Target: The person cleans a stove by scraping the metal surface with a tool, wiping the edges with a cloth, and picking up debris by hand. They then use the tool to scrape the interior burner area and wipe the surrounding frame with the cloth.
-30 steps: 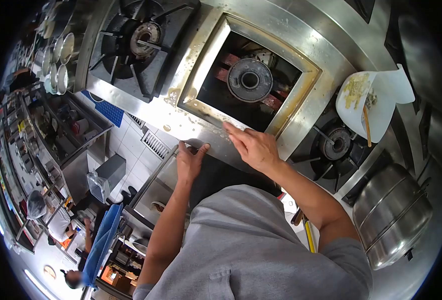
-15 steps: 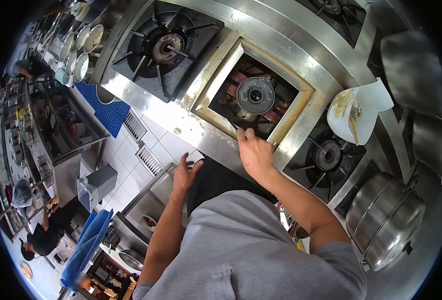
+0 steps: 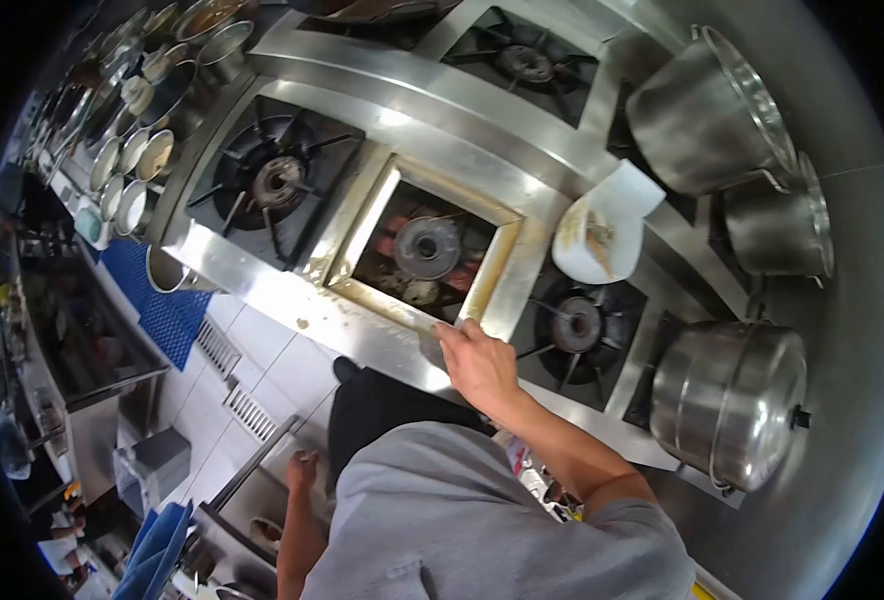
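The right hand (image 3: 479, 362) lies on the steel front rim (image 3: 362, 325) of the stove, at the near right corner of the open burner well (image 3: 392, 275). Its fingers (image 3: 452, 336) are stretched out flat against the metal and grasp nothing. The well is a square recess with no grate over it. A round burner ring (image 3: 427, 247) sits in its middle, and brown stains run along its edges.

The left hand (image 3: 302, 468) hangs low, well apart from the well and below the stove's front, over the tiled floor. It looks loosely curled, but it is too small and dim here to tell whether it holds anything.

Left of the well is a burner under a black grate (image 3: 277, 180), and right of it another grated burner (image 3: 575, 325). A white container (image 3: 602, 225) with yellowish smears rests just beyond the well's far right corner. Further right of the well stands a large lidded steel pot (image 3: 727, 400), with two more pots (image 3: 707, 105) behind it. A row of bowls (image 3: 122, 170) sits far left of the well.
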### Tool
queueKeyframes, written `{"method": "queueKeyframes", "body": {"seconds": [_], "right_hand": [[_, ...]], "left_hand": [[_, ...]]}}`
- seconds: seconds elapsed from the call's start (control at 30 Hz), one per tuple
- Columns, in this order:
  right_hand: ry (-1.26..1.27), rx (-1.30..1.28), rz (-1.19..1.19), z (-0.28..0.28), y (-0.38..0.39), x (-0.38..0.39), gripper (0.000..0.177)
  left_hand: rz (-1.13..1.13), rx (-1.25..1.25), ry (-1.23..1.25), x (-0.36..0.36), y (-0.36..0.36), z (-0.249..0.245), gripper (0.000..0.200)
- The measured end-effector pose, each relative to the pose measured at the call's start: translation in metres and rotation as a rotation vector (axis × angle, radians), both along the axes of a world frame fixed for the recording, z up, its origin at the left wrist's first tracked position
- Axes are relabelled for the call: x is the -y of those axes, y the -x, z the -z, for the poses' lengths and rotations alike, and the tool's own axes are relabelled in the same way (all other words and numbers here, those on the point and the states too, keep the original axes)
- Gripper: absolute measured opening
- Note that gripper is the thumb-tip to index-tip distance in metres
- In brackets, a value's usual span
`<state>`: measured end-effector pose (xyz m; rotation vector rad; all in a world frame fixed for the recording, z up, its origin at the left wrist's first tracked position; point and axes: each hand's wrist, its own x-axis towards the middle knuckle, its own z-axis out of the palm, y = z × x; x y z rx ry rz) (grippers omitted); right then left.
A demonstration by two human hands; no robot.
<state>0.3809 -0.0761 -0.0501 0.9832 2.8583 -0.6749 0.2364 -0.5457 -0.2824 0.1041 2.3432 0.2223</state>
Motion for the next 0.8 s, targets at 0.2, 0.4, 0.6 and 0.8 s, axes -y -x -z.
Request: {"method": "queueKeyframes", "body": {"seconds": [0.2,0.4,0.6,0.8], "right_hand": [[-0.548,-0.074,0.516,-0.095,-0.077,-0.091,0.032],[-0.317,0.302,0.573,-0.002,-0.136,-0.242,0.039],[-0.399,0.344,0.563,-0.011,-0.109,-0.230,0.056],[-1.096,-0.500,0.093,0.014,-0.030,-0.236,0.051]], "left_hand": [[-0.105,-0.043,-0.143,-0.071,-0.007,-0.025,0.053],[-0.073,-0.083,-0.238,-0.077,-0.003,-0.042,0.057],[-0.367,-0.140,-0.214,-0.019,-0.054,-0.017,0.064],[-0.541,-0.056,-0.238,0.029,-0.124,-0.017,0.055]]}}
